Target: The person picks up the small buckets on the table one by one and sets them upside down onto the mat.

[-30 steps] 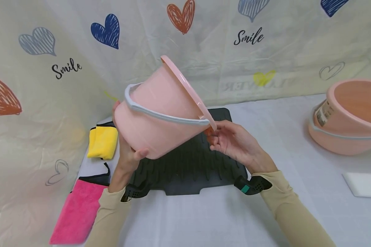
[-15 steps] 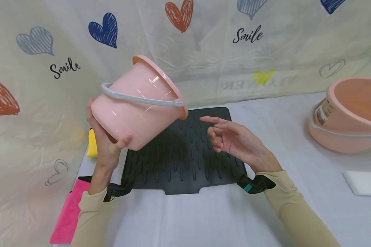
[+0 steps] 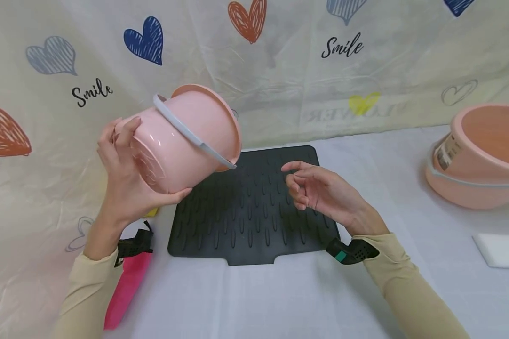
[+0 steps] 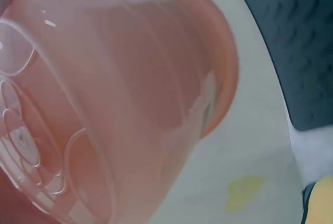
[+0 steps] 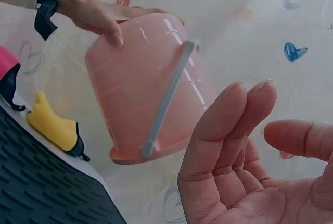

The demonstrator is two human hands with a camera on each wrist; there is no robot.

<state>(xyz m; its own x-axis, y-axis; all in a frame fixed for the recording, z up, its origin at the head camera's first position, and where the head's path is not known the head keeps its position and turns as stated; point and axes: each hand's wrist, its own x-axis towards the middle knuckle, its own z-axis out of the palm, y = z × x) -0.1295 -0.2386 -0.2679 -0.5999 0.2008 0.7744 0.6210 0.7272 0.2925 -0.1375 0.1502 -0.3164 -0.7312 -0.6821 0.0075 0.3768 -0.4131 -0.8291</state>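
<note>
My left hand grips a pink plastic bucket around its base, fingers on one side and thumb underneath. The bucket lies tilted in the air, its rim facing right and away, its ringed bottom towards me. A pale grey handle hangs across its side. The left wrist view is filled by the bucket's bottom and wall. Above the right part of a dark ridged mat, my right hand hovers with loosely bent fingers, holding nothing; the right wrist view shows its thumb apart from the fingers.
A second pink bucket with a label stands upright at the far right. In front of it lies a white slab. Beside the mat's left are a pink cloth and a yellow cloth. A heart-printed curtain hangs behind the table.
My right hand has let go of the rim and stays near its earlier spot. My left hand has carried the bucket left and turned it so its bottom shows.
</note>
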